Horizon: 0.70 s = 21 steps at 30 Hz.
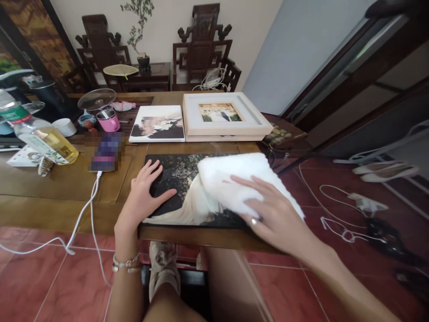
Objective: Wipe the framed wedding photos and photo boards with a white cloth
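A dark photo panel (179,174) with a pale flowing dress in its picture lies flat at the table's front edge. My left hand (144,190) rests on its left end, fingers spread and thumb stretched over the surface. On the right, a folded white towel (237,170) covers much of the panel. My right hand (273,214), wearing a ring, presses on this towel with the fingers bunching its cloth; the hand is slightly blurred. What lies under the towel is hidden.
Behind the panel are a white photo block (157,134) and a pale framed picture box (228,129). A charging phone (106,152), a bottle (50,138) and a pink mug (109,120) stand left. The white cable (89,203) hangs over the wooden table's front edge.
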{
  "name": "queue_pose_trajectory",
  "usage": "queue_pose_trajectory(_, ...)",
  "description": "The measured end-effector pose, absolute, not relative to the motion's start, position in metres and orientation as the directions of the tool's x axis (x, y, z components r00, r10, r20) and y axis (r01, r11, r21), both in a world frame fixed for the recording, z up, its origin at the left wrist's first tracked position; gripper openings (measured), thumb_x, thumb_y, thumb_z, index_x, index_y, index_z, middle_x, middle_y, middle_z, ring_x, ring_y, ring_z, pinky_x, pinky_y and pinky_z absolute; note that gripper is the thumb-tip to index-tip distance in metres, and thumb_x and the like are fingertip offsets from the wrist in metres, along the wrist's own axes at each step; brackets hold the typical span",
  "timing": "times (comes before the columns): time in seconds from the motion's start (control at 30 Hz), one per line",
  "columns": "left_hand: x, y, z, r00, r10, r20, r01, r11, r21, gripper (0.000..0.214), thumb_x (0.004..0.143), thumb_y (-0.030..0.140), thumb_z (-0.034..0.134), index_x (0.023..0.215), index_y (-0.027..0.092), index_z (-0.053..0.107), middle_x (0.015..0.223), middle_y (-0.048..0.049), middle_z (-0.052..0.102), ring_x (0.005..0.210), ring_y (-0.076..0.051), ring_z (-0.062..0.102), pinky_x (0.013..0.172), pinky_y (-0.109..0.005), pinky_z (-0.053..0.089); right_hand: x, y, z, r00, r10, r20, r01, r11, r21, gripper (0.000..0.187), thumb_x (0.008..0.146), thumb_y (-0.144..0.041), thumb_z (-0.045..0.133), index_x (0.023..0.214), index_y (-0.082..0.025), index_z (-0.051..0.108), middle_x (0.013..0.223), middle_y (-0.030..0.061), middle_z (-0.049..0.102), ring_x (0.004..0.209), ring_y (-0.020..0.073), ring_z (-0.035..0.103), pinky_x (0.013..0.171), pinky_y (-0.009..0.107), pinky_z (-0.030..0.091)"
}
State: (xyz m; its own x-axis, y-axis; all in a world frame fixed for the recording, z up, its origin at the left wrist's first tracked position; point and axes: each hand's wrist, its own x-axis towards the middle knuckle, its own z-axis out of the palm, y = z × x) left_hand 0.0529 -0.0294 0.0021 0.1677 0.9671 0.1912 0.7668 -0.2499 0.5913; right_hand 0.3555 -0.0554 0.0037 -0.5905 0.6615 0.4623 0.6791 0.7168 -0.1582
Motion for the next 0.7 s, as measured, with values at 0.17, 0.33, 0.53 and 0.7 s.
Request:
queue_pose_trajectory(0.17,0.053,-0.03,0.002,0.161,0.967,0.2,0.766,-0.25,0.593,0.062,0.081,0.049,0.067,0.137,0.026,0.051,0.152,-0.0105,0.043,0.147,-0.03,0.026,0.115,-0.058,0.025,0.354,0.009,0.004,-0.529,0.735,0.423,0.758,0.634,-0.153,0.018,0.091,-0.025,0.047,0.08,-0.024,0.061,0.106,0.0124,0.072,0.112,0.0323,0.062,0.094,0.054,0.048)
queue_pose_trajectory(0.33,0.053,-0.029,0.0,0.155,0.966,0.206,0.76,-0.25,0.6,0.061,0.082,0.048,0.068,0.136,0.026,0.052,0.152,-0.0106,0.043,0.147,-0.029,0.027,0.115,-0.057,0.026,0.346,0.004,0.007,-0.488,0.742,0.46,0.79,0.6,-0.128,0.016,0.089,-0.019,0.047,0.08,-0.023,0.06,0.101,0.0135,0.072,0.109,0.0331,0.063,0.093,0.053,0.049)
queue_pose_trajectory(0.53,0.053,-0.028,-0.001,0.15,0.966,0.21,0.753,-0.25,0.609,0.061,0.081,0.048,0.069,0.135,0.024,0.053,0.152,-0.0113,0.044,0.147,-0.03,0.027,0.115,-0.058,0.025,0.339,-0.088,0.002,-0.508,0.673,0.538,0.701,0.686,-0.195,0.019,0.079,-0.008,0.05,0.068,-0.023,0.053,0.129,0.0158,0.063,0.128,0.0321,0.051,0.104,0.059,0.041)
queue_pose_trajectory(0.7,0.051,-0.028,-0.003,0.164,0.961,0.223,0.754,-0.268,0.599,0.062,0.082,0.05,0.067,0.136,0.025,0.052,0.153,-0.0114,0.042,0.147,-0.03,0.026,0.115,-0.058,0.024,0.341,-0.12,0.0,-0.581,0.597,0.554,0.604,0.772,-0.198,0.021,0.074,-0.007,0.049,0.061,-0.023,0.045,0.136,0.0122,0.06,0.133,0.0335,0.046,0.102,0.06,0.041)
